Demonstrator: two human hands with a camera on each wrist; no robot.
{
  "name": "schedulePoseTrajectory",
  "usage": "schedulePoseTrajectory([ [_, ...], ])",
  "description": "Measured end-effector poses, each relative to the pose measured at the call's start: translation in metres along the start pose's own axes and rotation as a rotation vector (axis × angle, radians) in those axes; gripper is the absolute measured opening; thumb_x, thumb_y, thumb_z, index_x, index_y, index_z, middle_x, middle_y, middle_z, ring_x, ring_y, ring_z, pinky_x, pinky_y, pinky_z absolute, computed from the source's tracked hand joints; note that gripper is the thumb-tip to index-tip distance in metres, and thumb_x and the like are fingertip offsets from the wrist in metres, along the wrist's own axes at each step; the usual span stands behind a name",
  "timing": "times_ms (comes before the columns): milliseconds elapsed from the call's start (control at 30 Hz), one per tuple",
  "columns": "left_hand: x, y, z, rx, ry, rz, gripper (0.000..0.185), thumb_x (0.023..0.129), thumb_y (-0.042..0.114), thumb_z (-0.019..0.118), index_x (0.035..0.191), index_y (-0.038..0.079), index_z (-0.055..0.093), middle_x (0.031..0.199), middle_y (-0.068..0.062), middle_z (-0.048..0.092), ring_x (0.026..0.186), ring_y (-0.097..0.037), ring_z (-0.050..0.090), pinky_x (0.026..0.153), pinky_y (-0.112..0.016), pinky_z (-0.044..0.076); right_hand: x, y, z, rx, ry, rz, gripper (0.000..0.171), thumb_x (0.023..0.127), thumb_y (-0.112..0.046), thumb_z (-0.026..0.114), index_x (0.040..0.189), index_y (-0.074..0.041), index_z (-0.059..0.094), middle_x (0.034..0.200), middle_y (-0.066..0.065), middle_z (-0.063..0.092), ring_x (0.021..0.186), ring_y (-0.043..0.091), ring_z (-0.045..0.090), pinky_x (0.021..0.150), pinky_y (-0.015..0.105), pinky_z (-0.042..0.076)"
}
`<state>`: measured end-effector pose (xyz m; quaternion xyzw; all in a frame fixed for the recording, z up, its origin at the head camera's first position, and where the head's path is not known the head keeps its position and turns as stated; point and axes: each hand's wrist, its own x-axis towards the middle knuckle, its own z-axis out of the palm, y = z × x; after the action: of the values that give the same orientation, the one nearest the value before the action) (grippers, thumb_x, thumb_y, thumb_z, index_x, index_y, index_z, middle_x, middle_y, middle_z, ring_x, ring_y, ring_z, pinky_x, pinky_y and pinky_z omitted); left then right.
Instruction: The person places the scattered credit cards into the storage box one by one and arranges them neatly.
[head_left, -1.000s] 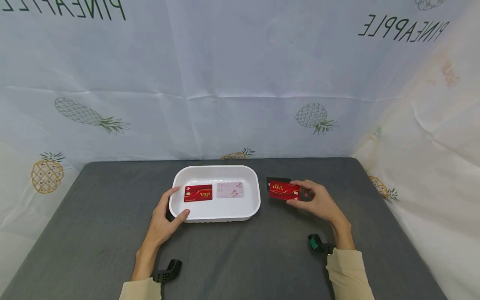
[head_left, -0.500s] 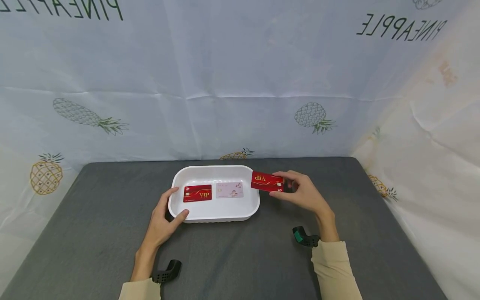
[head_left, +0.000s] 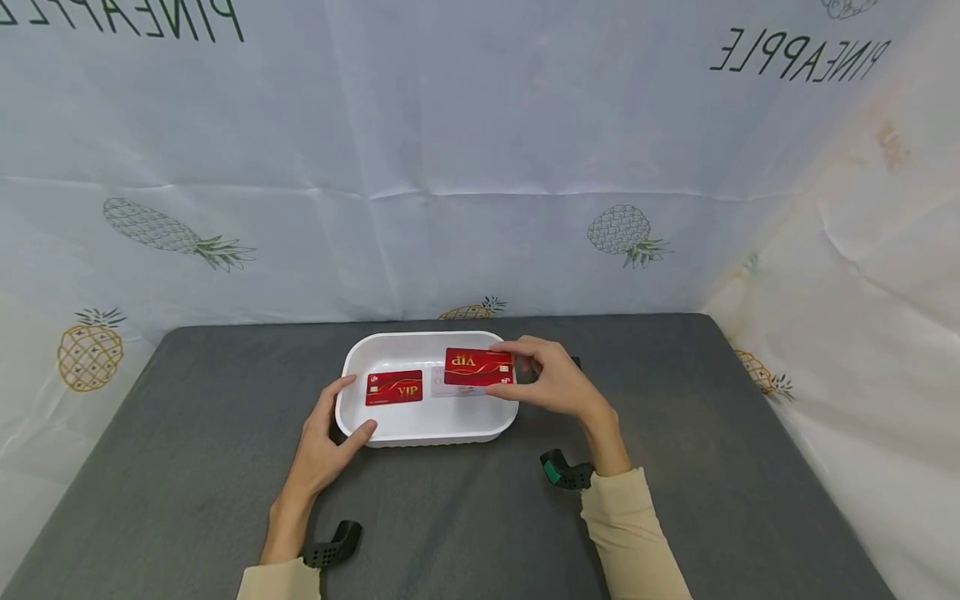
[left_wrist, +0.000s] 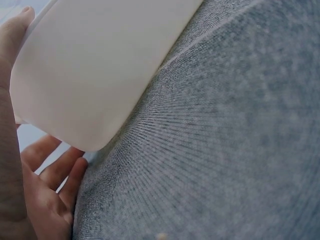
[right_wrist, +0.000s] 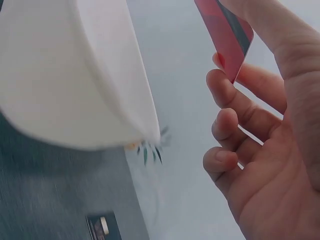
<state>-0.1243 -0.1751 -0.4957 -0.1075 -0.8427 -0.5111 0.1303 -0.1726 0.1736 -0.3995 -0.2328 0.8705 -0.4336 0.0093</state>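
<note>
two cards lie in white tray (head_left: 352, 412) | right hand (head_left: 551, 385) pinches red card (head_left: 477, 367) above tray, unplaced | left hand (head_left: 330, 437) grips tray corner

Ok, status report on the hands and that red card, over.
Left hand grips white tray corner. Right hand pinches red VIP card above tray, over pink card. Nothing in the way.

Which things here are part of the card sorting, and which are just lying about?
In the job:
right hand, pinching a red VIP card above the white tray
left hand, gripping the tray's corner
red card and pale card lying in the tray

Lying about:
dark card on the grey table
pineapple backdrop
</note>
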Motion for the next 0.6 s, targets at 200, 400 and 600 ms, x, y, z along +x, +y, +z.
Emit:
schedulePoseTrajectory([
  [200, 0.000, 0.000, 0.000, 0.001, -0.001, -0.003, 0.073, 0.085, 0.011, 0.076, 0.151, 0.014, 0.045, 0.144, -0.017, 0.056, 0.112, -0.005, 0.053, 0.095, -0.003, 0.035, 0.015, -0.014, 0.023, -0.010, -0.055, -0.018, 0.054, 0.079, -0.027, 0.087, 0.128, -0.012, 0.070, 0.107, 0.002, 0.070, 0.086, 0.025, 0.056, 0.069, 0.024, 0.046],
  [400, -0.001, 0.000, 0.000, 0.016, -0.003, -0.010, 0.072, 0.085, 0.012, 0.075, 0.150, 0.014, 0.045, 0.143, -0.016, 0.057, 0.109, 0.002, 0.051, 0.093, -0.003, 0.036, 0.029, -0.022, 0.049, -0.007, -0.104, -0.063, 0.054, 0.079, -0.028, 0.087, 0.127, -0.010, 0.071, 0.114, 0.003, 0.073, 0.085, 0.018, 0.057, 0.068, 0.022, 0.049],
  [600, 0.000, 0.000, 0.000, 0.040, -0.007, -0.014, 0.072, 0.085, 0.013, 0.075, 0.151, 0.013, 0.044, 0.143, -0.015, 0.056, 0.108, 0.009, 0.048, 0.092, -0.006, 0.038, 0.038, -0.023, 0.068, 0.004, -0.148, -0.072, 0.051, 0.081, -0.029, 0.086, 0.126, -0.010, 0.071, 0.107, 0.001, 0.073, 0.081, 0.013, 0.055, 0.070, 0.021, 0.047],
])
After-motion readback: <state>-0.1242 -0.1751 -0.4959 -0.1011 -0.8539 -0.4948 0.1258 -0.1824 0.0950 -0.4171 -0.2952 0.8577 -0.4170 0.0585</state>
